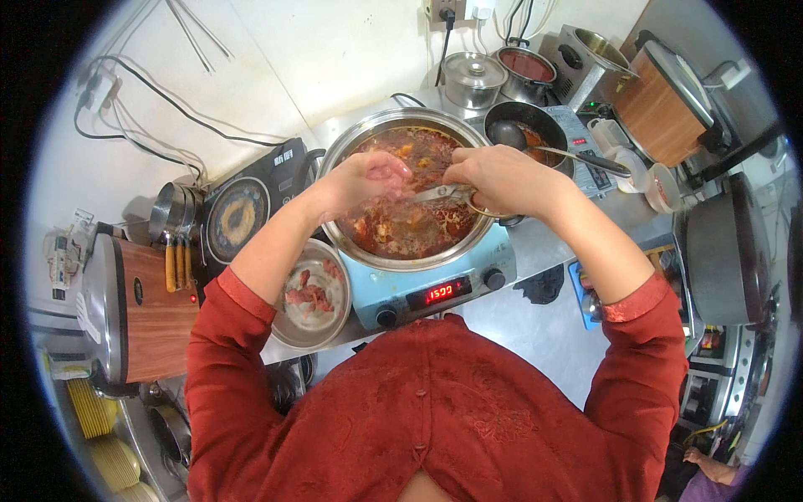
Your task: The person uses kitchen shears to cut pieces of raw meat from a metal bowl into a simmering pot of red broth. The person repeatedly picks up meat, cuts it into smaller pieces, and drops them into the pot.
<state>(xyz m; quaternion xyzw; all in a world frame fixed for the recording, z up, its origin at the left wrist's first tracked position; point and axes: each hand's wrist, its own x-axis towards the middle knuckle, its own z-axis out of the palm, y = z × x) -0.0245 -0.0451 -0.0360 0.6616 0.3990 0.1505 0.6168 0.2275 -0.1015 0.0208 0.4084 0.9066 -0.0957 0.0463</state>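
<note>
A large round steel pot (401, 260) of dark red stew stands on a light blue induction cooker (439, 282) with a lit red display. Over the pot, my right hand (495, 179) is closed on the handles of metal scissors (439, 193), whose blades point left. My left hand (379, 179) is curled at the blade tips, over the stew. Something reddish shows at its fingers; steam or blur hides whether it is held. Lower left of the pot, a steel bowl (308, 336) holds several pieces of reddish meat.
A black pan (495, 113) with a ladle (590, 160) sits right of the pot. Lidded (475, 72) and open steel pots stand behind. At left are a black induction cooker (282, 179) and a wood-patterned rice cooker (157, 307). Another person's hand (709, 464) shows at lower right.
</note>
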